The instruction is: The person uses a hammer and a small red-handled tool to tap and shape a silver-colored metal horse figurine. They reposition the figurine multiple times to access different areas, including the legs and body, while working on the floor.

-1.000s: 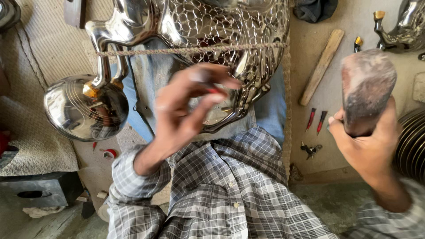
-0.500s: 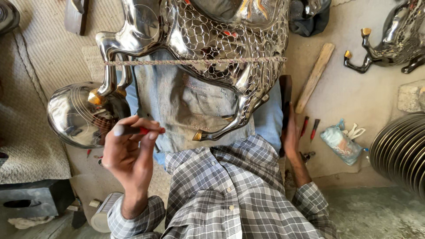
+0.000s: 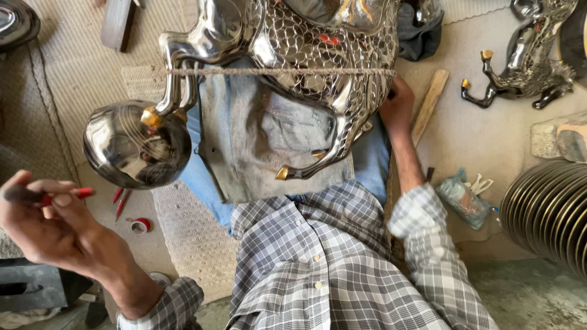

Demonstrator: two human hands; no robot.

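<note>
The big polished metal horse figure (image 3: 293,55) lies across the person's lap over a grey cloth (image 3: 269,146), a cord (image 3: 275,71) stretched across its scaled body, its forelegs set on the shiny metal ball (image 3: 136,145) toward the left side of the floor mat; half a second ago the left hand (image 3: 46,223) hovered just below that ball, and now it has swung out to the left edge, fingers closed around a small red-tipped tool (image 3: 58,197); the right hand (image 3: 397,101), which a second ago held a mallet aloft, now rests against the figure's right flank, but I cannot tell whether it is gripping; judging by this, a strike has given way to steadying and repositioning.
</note>
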